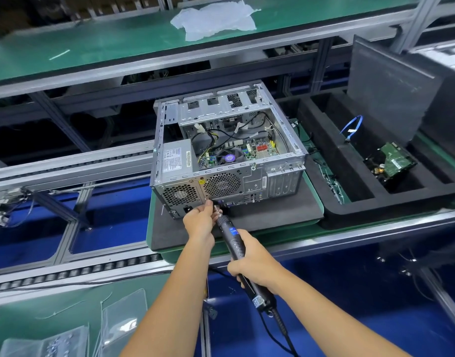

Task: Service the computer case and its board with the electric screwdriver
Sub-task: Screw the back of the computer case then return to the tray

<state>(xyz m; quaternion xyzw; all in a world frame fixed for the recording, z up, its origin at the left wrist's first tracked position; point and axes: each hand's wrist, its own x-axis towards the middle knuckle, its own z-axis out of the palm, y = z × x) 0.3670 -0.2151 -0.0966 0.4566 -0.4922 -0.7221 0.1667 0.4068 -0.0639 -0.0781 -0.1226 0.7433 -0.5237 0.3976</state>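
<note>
computer case (257, 176) silver | board (266, 150) green | electric screwdriver (234, 240) black | mat (247, 220) black

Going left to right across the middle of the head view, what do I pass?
roller conveyor → computer case → black foam tray → blue cable → green circuit board

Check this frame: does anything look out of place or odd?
Mostly orderly. A crumpled plastic bag lies loose on the upper green shelf, and a blue cable dangles over the foam tray edge, attached to nothing.
</note>
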